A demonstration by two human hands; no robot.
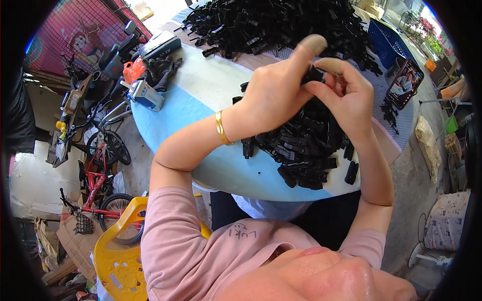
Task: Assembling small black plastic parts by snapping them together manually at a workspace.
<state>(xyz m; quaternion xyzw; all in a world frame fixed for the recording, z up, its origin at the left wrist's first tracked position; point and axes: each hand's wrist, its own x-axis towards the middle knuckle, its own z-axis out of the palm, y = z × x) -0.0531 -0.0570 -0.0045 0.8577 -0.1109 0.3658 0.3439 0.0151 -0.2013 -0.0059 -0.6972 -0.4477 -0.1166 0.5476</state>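
Note:
My left hand (273, 93), with a gold bracelet (221, 128) on its wrist, is closed around a small black plastic part (312, 75), its thumb raised. Against the same part my right hand (350, 98) is closed in a pinch, thumb and forefinger meeting at it. Fingers hide most of the part, so its exact kind cannot be made out. Below both hands lies a smaller heap of black plastic parts (301, 145) on the table. A far larger pile of black parts (281, 22) covers the table's far side.
The table (165, 118) has a pale blue and white cover. On its left are a drink carton (145, 95), dark gloves (163, 72) and a box (159, 45). At right stand a phone (404, 83) and a blue basket (389, 44). A yellow chair (118, 258) and red bicycle (95, 185) are left.

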